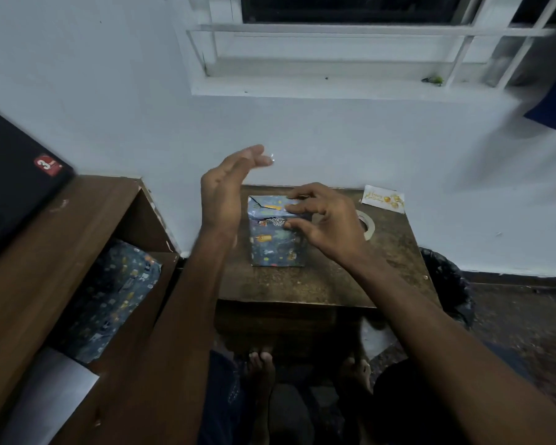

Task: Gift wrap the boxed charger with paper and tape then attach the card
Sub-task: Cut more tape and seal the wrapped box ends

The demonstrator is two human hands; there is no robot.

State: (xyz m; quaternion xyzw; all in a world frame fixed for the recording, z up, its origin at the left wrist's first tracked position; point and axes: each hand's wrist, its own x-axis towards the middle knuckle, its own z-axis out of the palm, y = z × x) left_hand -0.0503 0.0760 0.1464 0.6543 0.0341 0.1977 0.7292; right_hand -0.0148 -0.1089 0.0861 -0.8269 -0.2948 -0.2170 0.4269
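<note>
The boxed charger [272, 244], covered in blue patterned paper, stands upright on the small brown table [318, 284]. My right hand [321, 216] rests on its top, fingers pressing the folded paper flaps down. My left hand [228, 184] is raised above and left of the box, fingers stretched, with a small clear piece of tape [273, 159] stuck to its fingertips. A white gift card [383, 198] with gold print lies at the table's far right corner. The tape roll [368, 223] lies beside it, partly hidden behind my right hand.
A wooden shelf unit [61, 252] stands to the left, with leftover wrapping paper [116, 293] and a white sheet [55, 390] inside and a dark box [13, 187] on top. A white wall and window sill rise behind the table. A black bag [446, 284] sits at the right.
</note>
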